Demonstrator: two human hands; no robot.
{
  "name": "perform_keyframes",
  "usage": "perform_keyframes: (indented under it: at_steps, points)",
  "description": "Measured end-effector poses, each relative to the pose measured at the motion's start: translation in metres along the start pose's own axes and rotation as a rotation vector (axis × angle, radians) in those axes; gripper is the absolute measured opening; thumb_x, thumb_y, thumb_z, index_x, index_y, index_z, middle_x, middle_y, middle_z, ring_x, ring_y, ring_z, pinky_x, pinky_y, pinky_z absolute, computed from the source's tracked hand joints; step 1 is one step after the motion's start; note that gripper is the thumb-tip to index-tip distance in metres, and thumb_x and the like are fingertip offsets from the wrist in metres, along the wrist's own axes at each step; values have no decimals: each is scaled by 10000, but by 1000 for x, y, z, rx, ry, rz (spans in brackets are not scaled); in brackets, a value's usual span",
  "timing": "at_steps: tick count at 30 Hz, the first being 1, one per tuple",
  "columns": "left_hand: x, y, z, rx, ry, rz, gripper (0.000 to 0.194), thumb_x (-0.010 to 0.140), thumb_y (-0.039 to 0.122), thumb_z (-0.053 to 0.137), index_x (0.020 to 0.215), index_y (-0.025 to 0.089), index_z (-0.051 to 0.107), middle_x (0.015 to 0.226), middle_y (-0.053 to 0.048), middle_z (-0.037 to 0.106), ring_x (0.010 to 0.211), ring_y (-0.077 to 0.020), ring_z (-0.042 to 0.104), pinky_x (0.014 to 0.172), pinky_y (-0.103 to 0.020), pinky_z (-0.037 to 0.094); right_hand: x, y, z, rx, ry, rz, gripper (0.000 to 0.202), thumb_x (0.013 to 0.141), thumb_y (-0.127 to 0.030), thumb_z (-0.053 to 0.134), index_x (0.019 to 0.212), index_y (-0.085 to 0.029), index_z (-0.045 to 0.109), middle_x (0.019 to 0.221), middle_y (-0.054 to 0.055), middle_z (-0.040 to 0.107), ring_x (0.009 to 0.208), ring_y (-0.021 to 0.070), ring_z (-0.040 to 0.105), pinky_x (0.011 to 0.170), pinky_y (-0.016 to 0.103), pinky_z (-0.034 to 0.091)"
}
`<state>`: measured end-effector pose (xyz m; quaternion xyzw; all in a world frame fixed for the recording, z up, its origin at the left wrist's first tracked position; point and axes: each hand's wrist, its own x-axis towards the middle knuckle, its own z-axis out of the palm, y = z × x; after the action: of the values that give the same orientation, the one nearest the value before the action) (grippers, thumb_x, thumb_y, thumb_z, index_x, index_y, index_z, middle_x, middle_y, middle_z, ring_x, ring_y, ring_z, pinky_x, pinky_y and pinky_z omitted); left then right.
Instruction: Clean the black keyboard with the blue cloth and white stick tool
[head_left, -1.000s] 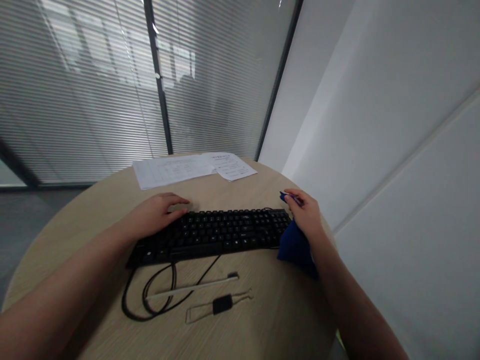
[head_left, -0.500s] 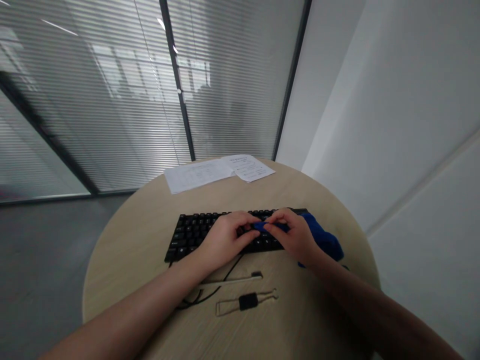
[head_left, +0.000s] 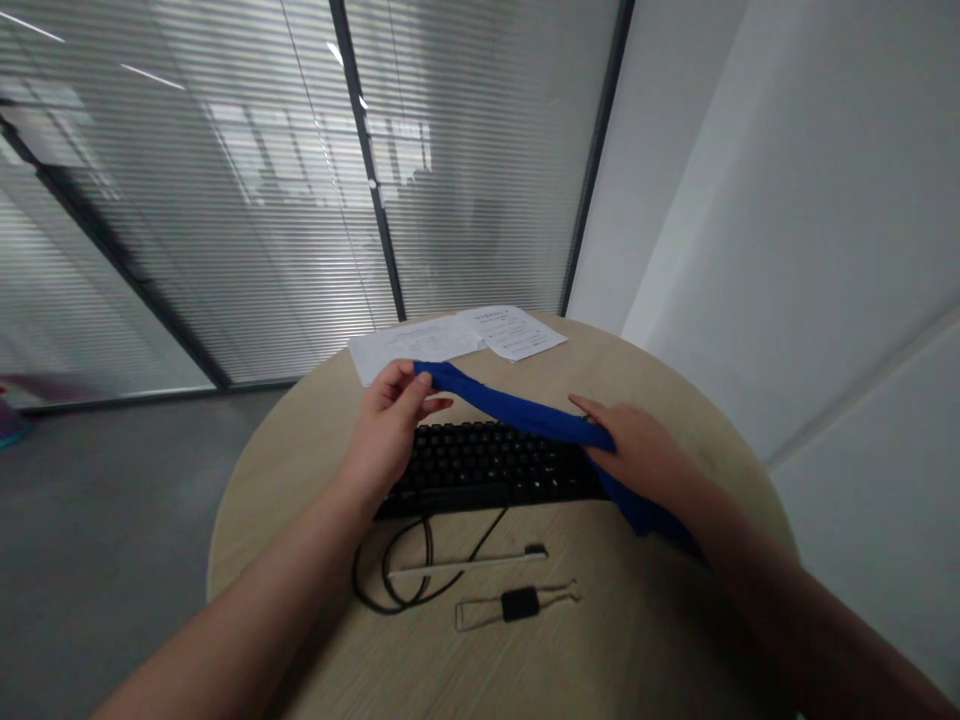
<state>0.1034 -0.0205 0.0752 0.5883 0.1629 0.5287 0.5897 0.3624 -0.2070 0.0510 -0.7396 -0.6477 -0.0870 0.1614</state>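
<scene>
Head view: The left hand (head_left: 390,415) pinches one end of a blue cloth (head_left: 517,408) between thumb and fingers. The right hand (head_left: 637,450) grips the cloth further along, index finger extended; the rest of its grip is hidden. The cloth spans the gap between both hands as a narrow strip, raised at the left end and sloping down to the right. A loose portion hangs below the right hand.

The black keyboard (head_left: 487,465) lies on the round table (head_left: 420,665), beneath the cloth. Obstructions: the left hand and wrist cover its left end; the cloth and right hand cover its right end and part of its far edge.

On the near side of the keyboard, a black cable (head_left: 361,585) lies in loops. A thin light rod (head_left: 480,563) with a dark tip rests across the cable. Nearer the wearer lies a wire tool (head_left: 520,603) with a black centre block. At the far table edge, printed papers (head_left: 517,335) lie overlapping, partly hidden behind the left hand. Beyond the table stands a partition with blinds (head_left: 480,220); a pale wall (head_left: 825,220) rises on the right.
</scene>
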Motion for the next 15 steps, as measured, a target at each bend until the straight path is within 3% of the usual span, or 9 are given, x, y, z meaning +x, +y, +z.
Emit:
perform_keyframes:
  at_steps: [6, 11, 15]
  points:
    - [17, 19, -25, -238, 87, 44, 209, 833, 320, 740, 872, 222, 560, 888, 8, 717, 791, -150, 706, 766, -315, 620, -2, 11, -1, -9, 218, 57, 474, 887, -249, 529, 1351, -235, 624, 1302, 63, 650, 1153, 269, 637, 1011, 449, 526]
    - [25, 35, -47, -246, 223, 130, 256, 832, 357, 739, 852, 235, 515, 867, 11, 722, 869, -194, 731, 733, -309, 621, 1, 10, 9, 2, 300, 14, 533, 787, -129, 512, 1283, -237, 672, 1207, 66, 691, 1094, 261, 658, 987, 445, 540]
    - [30, 34, -60, -177, 260, 143, 272, 826, 365, 738, 842, 238, 498, 844, 25, 710, 830, -181, 722, 715, -309, 612, 6, 11, 18, 114, 339, 26, 489, 782, -145, 497, 1213, -240, 706, 1166, 61, 704, 1046, 244, 674, 929, 414, 562]
